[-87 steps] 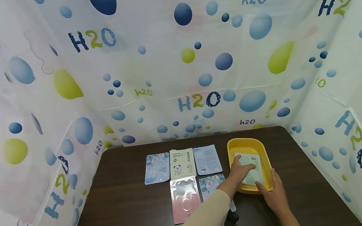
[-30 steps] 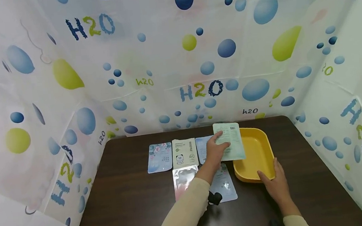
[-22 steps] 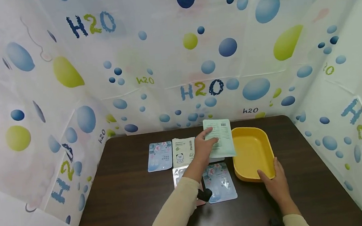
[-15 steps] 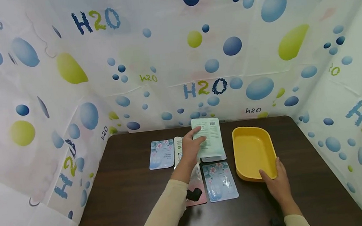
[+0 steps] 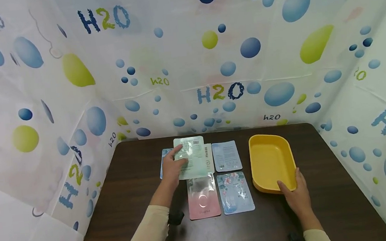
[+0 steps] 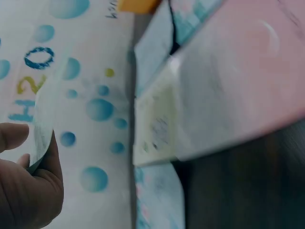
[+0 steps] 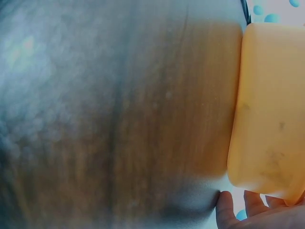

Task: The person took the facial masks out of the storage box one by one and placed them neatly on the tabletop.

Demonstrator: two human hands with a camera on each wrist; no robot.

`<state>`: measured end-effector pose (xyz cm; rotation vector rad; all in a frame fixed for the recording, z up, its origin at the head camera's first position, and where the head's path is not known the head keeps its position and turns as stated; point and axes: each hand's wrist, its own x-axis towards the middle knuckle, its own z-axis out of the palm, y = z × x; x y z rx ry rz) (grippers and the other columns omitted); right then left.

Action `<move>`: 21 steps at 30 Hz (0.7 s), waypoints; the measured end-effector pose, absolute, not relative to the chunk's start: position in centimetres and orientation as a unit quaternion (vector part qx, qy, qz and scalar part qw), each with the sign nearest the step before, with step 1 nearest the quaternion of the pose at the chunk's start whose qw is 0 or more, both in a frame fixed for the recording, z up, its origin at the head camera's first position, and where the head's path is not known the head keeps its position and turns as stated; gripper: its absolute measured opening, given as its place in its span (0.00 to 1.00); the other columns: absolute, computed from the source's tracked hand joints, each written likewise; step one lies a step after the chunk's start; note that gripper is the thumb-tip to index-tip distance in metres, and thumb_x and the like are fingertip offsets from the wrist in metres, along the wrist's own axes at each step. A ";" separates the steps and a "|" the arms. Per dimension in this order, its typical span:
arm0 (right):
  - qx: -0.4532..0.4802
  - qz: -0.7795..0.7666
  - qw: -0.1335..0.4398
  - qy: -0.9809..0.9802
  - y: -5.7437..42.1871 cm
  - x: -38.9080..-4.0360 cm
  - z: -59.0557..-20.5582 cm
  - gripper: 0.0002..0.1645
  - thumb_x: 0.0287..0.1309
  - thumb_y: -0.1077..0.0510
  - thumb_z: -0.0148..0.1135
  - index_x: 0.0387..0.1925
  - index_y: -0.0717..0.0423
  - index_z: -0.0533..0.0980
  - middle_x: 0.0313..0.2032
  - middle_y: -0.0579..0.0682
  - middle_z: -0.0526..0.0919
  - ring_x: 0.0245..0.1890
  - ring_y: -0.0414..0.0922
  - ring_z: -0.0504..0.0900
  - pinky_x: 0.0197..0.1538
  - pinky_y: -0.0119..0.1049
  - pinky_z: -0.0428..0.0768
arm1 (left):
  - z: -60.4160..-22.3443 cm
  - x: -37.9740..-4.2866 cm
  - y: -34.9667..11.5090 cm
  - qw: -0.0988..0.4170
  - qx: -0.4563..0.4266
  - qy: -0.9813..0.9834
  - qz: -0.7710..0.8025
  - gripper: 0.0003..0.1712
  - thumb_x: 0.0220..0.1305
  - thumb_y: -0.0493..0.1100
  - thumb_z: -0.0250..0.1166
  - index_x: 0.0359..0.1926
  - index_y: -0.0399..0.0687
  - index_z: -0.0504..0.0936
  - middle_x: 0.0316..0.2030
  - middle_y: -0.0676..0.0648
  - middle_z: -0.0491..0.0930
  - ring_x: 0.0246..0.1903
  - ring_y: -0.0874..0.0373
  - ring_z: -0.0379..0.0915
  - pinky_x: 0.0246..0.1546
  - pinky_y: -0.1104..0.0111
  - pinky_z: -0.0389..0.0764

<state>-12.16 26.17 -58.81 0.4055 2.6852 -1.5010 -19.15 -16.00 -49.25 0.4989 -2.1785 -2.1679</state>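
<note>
My left hand (image 5: 170, 171) pinches a pale green face mask packet (image 5: 194, 160) between thumb and fingers, above the left part of the packet rows. Beneath it, a cream packet (image 5: 209, 158) and a blue floral packet (image 5: 165, 162) are partly covered. A light blue packet (image 5: 226, 157) lies to their right. In the front row are a silver and pink packet (image 5: 203, 203) and another blue floral packet (image 5: 235, 192). My right hand (image 5: 298, 199) grips the near right corner of a yellow tray (image 5: 271, 159), thumb over the rim. The tray's wall (image 7: 271, 109) fills the right of the right wrist view.
The dark wooden table (image 5: 119, 220) ends at the back against a white curtain (image 5: 172, 52) printed with blue and green drops. More of this curtain hangs along both sides. A small black device (image 5: 176, 218) sits on the left wrist.
The pale green packet has come out of the yellow tray in my left hand and moved left across the packet rows. My right hand keeps its grip on the tray. The view has shifted slightly.
</note>
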 end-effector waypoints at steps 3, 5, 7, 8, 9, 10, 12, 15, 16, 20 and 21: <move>0.131 -0.482 0.018 0.866 26.3 -12.2 -58.7 0.64 0.66 0.36 0.61 0.81 0.49 0.29 0.82 0.63 0.33 0.80 0.67 0.42 0.77 0.68 0.47 | -50.4 -18.6 -17.4 0.009 0.171 -0.714 -0.679 0.37 0.59 0.26 0.64 0.70 0.51 0.76 0.69 0.38 0.69 0.53 0.49 0.73 0.36 0.73 0.80; 0.132 -0.481 0.018 0.867 26.4 -12.2 -58.7 0.64 0.66 0.36 0.61 0.82 0.49 0.29 0.82 0.63 0.34 0.80 0.67 0.42 0.77 0.68 0.47 | -51.1 -18.1 -18.2 0.002 0.179 -0.723 -0.668 0.37 0.59 0.26 0.64 0.70 0.50 0.76 0.72 0.39 0.66 0.57 0.47 0.70 0.39 0.71 0.79; 0.136 -0.483 0.018 0.865 26.5 -12.1 -58.6 0.64 0.66 0.36 0.62 0.82 0.50 0.30 0.82 0.63 0.33 0.80 0.67 0.41 0.77 0.68 0.47 | -52.1 -17.5 -19.0 -0.005 0.184 -0.733 -0.655 0.36 0.60 0.27 0.64 0.70 0.49 0.75 0.74 0.38 0.64 0.63 0.45 0.67 0.46 0.67 0.78; 0.138 -0.484 0.019 0.864 26.4 -12.0 -58.6 0.64 0.66 0.36 0.62 0.82 0.50 0.29 0.82 0.63 0.33 0.80 0.67 0.41 0.77 0.67 0.46 | -52.6 -17.1 -19.4 -0.008 0.188 -0.737 -0.649 0.36 0.60 0.27 0.64 0.70 0.48 0.75 0.75 0.38 0.63 0.65 0.44 0.65 0.50 0.65 0.77; 0.141 -0.483 0.020 0.864 26.4 -11.9 -58.6 0.64 0.66 0.37 0.62 0.81 0.50 0.29 0.82 0.63 0.33 0.80 0.68 0.41 0.77 0.68 0.47 | -53.1 -16.6 -19.9 -0.010 0.190 -0.742 -0.643 0.36 0.61 0.27 0.64 0.70 0.47 0.75 0.76 0.37 0.61 0.68 0.43 0.62 0.54 0.61 0.76; 0.142 -0.482 0.021 0.864 26.5 -11.8 -58.6 0.64 0.66 0.37 0.62 0.81 0.50 0.29 0.82 0.63 0.33 0.80 0.68 0.41 0.77 0.68 0.47 | -53.5 -16.1 -20.3 -0.012 0.195 -0.743 -0.640 0.36 0.61 0.28 0.64 0.70 0.46 0.74 0.76 0.37 0.61 0.70 0.42 0.61 0.57 0.58 0.75; 0.143 -0.482 0.022 0.864 26.4 -11.7 -58.6 0.64 0.66 0.36 0.62 0.82 0.49 0.30 0.82 0.62 0.33 0.80 0.68 0.42 0.77 0.68 0.47 | -54.5 -15.2 -21.2 -0.016 0.207 -0.750 -0.627 0.35 0.61 0.29 0.64 0.70 0.46 0.74 0.76 0.36 0.60 0.72 0.41 0.58 0.61 0.55 0.71; 0.134 -0.483 0.022 0.865 26.3 -11.8 -58.6 0.64 0.66 0.37 0.62 0.81 0.50 0.30 0.82 0.63 0.33 0.80 0.68 0.42 0.77 0.68 0.48 | -55.6 -13.7 -22.3 -0.019 0.222 -0.762 -0.608 0.34 0.61 0.30 0.65 0.70 0.44 0.75 0.75 0.34 0.62 0.68 0.41 0.63 0.56 0.57 0.75; 0.132 -0.485 0.019 0.865 26.3 -11.8 -58.6 0.64 0.66 0.37 0.62 0.81 0.51 0.30 0.82 0.63 0.33 0.80 0.68 0.42 0.77 0.68 0.48 | -56.0 -13.3 -22.6 -0.020 0.226 -0.765 -0.603 0.34 0.61 0.30 0.65 0.69 0.44 0.75 0.73 0.33 0.64 0.64 0.41 0.66 0.52 0.60 0.77; 0.132 -0.484 0.013 0.865 26.3 -12.1 -58.6 0.64 0.66 0.37 0.63 0.82 0.50 0.30 0.82 0.63 0.34 0.80 0.67 0.42 0.77 0.67 0.47 | -56.9 -11.7 -23.3 -0.022 0.206 -0.804 -0.557 0.33 0.60 0.32 0.67 0.68 0.41 0.76 0.70 0.30 0.69 0.61 0.39 0.71 0.47 0.60 0.81; 0.133 -0.483 0.013 0.865 26.3 -12.1 -58.6 0.64 0.66 0.37 0.62 0.82 0.50 0.30 0.82 0.63 0.34 0.80 0.67 0.42 0.77 0.67 0.47 | -57.1 -11.4 -23.3 -0.018 0.194 -0.825 -0.531 0.32 0.59 0.32 0.67 0.67 0.40 0.77 0.69 0.30 0.70 0.62 0.38 0.72 0.49 0.57 0.82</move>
